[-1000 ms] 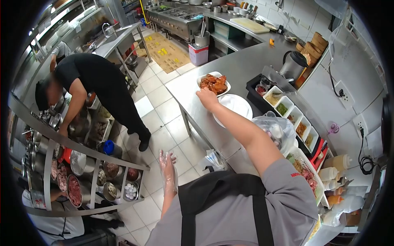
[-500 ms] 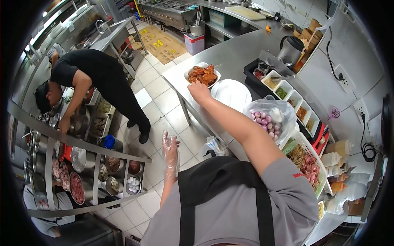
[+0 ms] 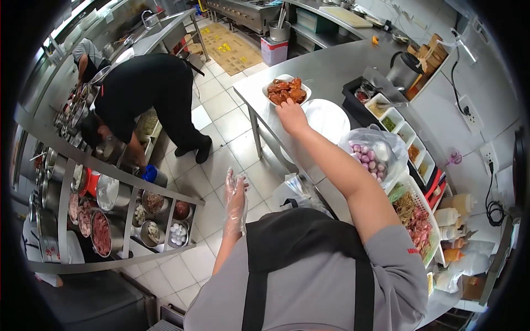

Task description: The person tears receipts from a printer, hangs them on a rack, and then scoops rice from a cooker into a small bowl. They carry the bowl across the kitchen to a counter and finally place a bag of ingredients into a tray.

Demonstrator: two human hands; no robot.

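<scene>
Right hand (image 3: 291, 117) at near rim of white bowl (image 3: 308, 90), glazed meat pieces (image 3: 287, 88) inside.
Fingers bent at rim; pinching or just touching, can't tell. Bowl on steel counter (image 3: 337, 66), near its corner; round white lid or plate (image 3: 328, 118) just beside. Bag of purple onions (image 3: 371, 160) near right forearm. Left hand (image 3: 236, 198), clear glove, open above tiled floor.

Bright scene, glare on the steel counter (image 3: 353, 69), barrel-curved edges falling into black, distant corners soft.
</scene>
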